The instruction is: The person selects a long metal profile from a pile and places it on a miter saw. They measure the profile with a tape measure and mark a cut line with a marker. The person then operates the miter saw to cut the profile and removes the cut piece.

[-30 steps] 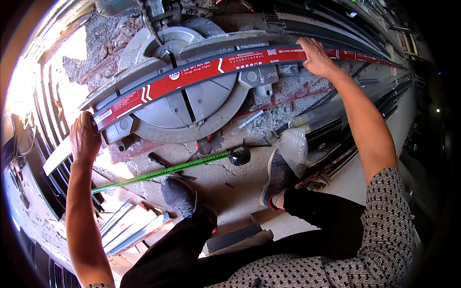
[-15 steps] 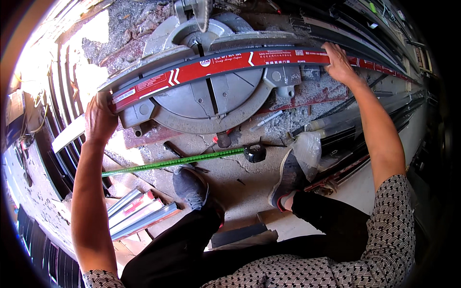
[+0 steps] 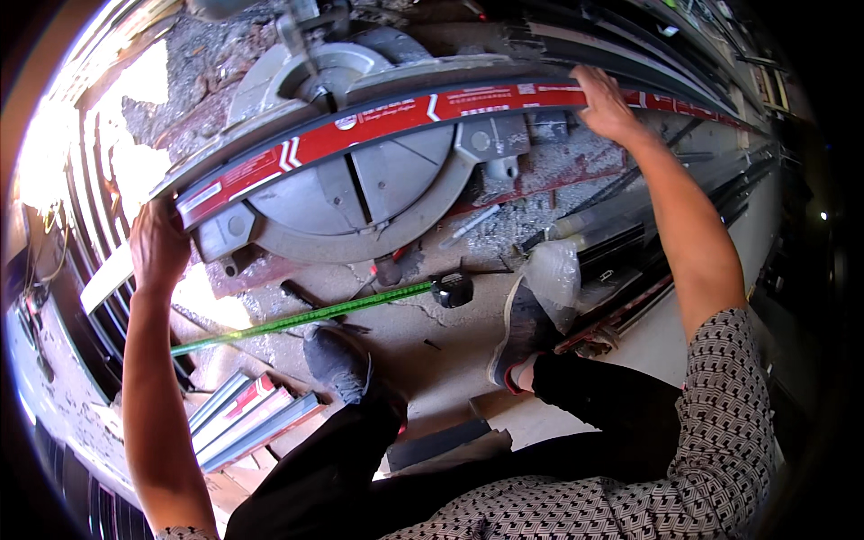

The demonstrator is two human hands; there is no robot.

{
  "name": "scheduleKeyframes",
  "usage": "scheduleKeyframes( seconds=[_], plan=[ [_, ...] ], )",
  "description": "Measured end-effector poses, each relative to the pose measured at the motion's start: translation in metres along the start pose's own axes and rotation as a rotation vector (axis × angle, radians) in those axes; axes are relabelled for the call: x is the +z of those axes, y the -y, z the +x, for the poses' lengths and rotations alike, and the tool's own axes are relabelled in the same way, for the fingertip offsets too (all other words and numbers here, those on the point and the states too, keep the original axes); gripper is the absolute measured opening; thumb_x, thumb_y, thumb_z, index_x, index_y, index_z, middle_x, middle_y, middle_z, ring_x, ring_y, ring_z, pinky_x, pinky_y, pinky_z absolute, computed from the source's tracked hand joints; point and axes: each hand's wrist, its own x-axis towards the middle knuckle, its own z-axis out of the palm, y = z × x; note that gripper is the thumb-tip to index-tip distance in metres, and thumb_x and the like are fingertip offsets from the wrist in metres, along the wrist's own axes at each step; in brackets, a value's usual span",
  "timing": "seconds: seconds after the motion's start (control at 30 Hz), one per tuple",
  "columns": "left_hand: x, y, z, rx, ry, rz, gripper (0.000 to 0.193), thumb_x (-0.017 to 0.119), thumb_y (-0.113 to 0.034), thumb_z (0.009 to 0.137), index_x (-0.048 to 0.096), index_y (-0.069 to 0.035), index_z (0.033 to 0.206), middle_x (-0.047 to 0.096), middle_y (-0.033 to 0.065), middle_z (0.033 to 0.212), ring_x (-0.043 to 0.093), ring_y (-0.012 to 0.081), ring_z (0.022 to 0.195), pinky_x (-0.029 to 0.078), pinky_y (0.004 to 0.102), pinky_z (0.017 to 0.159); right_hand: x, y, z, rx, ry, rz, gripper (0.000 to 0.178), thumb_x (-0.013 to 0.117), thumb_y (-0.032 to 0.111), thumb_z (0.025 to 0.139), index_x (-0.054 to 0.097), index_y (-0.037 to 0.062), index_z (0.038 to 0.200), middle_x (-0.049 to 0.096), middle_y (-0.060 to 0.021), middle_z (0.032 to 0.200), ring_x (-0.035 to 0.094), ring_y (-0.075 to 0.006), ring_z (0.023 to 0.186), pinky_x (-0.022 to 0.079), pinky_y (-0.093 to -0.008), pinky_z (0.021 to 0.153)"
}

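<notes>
A long dark metal profile (image 3: pixel 360 124) with a red printed film lies across the grey round base of a miter saw (image 3: pixel 405 171), along its fence. My left hand (image 3: pixel 160 247) is closed around the profile's left end, its fingertips partly hidden. Farther along, near the right side of the saw, my right hand (image 3: pixel 607 106) grips the profile from above, fingers over its far edge. The saw's blade (image 3: pixel 300 45) shows blurred at the far side, above the base.
A green tape measure (image 3: pixel 452 290) lies drawn out on the dusty floor before my shoes. Short profile offcuts (image 3: pixel 247 418) are stacked at the lower left. Plastic-wrapped dark profiles (image 3: pixel 621 256) lie to the right, and more long bars (image 3: pixel 621 54) run along the far right.
The whole view has shifted and turned slightly, so the saw and floor things appear farther left. Both hands keep their holds on the profile, which still lies along the fence.
</notes>
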Motion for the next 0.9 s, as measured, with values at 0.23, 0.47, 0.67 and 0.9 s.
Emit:
scheduleKeyframes(
  seconds=[0.23,0.47,0.67,0.9],
  plan=[
    [-0.008,-0.009,0.0,-0.016,-0.012,-0.051,0.027,0.07,-0.008,0.086,0.063,-0.003,0.111,0.07,0.0209,0.101,0.067,0.0387,0.1,0.051,0.0477,0.087,0.002,-0.006,0.0,-0.012,-0.025,0.028,0.064,0.075,-0.006,0.072,0.049,0.0047,0.129,0.053,-0.0197,0.136,0.047,-0.0404,0.133,0.037,-0.0485,0.111],
    [0.008,0.019,-0.006,-0.014,-0.015,-0.064,0.05,0.072,-0.012,0.087,0.053,-0.006,0.133,0.071,0.0196,0.104,0.069,0.0388,0.095,0.053,0.0482,0.085,0.004,-0.005,0.005,-0.04,-0.036,0.028,0.065,0.075,-0.005,0.071,0.049,0.0048,0.13,0.054,-0.0191,0.133,0.048,-0.0406,0.132,0.037,-0.0495,0.11],
    [-0.02,-0.01,0.002,-0.064,0.083,-0.311,0.088,0.079,-0.009,0.082,0.029,-0.019,0.154,0.073,0.012,0.117,0.073,0.0296,0.104,0.056,0.0425,0.089,0.001,-0.005,-0.001,-0.019,-0.035,0.03,0.065,0.075,-0.006,0.071,0.048,0.0044,0.13,0.054,-0.0198,0.134,0.046,-0.0419,0.133,0.037,-0.0505,0.111],
    [-0.021,-0.004,0.005,-0.106,0.141,-0.33,0.087,0.086,-0.011,0.075,0.041,-0.026,0.149,0.073,0.0076,0.12,0.072,0.0285,0.109,0.056,0.0411,0.095,-0.004,0.001,-0.003,-0.028,-0.054,0.016,0.057,0.071,-0.006,0.074,0.049,0.0057,0.125,0.055,-0.0173,0.129,0.049,-0.0376,0.13,0.037,-0.0497,0.109]
  ],
)
